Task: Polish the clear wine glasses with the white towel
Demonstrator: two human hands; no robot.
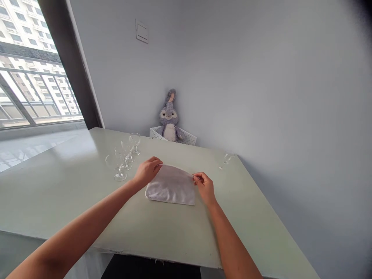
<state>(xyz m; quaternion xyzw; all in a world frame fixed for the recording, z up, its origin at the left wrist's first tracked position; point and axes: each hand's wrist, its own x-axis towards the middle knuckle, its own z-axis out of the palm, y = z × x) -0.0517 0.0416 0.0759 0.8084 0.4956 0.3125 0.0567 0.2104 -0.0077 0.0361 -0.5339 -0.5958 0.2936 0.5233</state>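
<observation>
A pale lilac-grey cloth (171,185) lies on the table in front of me, folded to a rough rectangle with small wrinkles near its front edge. My left hand (148,170) pinches its far left corner. At the far right corner, the fingers of my right hand (205,186) are closed on the same cloth. Left of the cloth, several clear stemmed glasses (120,176) stand upright in a slanting row, apart from my left hand.
The pale green table (162,232) meets the wall on the right. Near its far right corner is another clear glass (228,156), with a small white bit (220,168) beside it. Behind the table, a plush rabbit (169,122) sits in a white perforated basket (188,138).
</observation>
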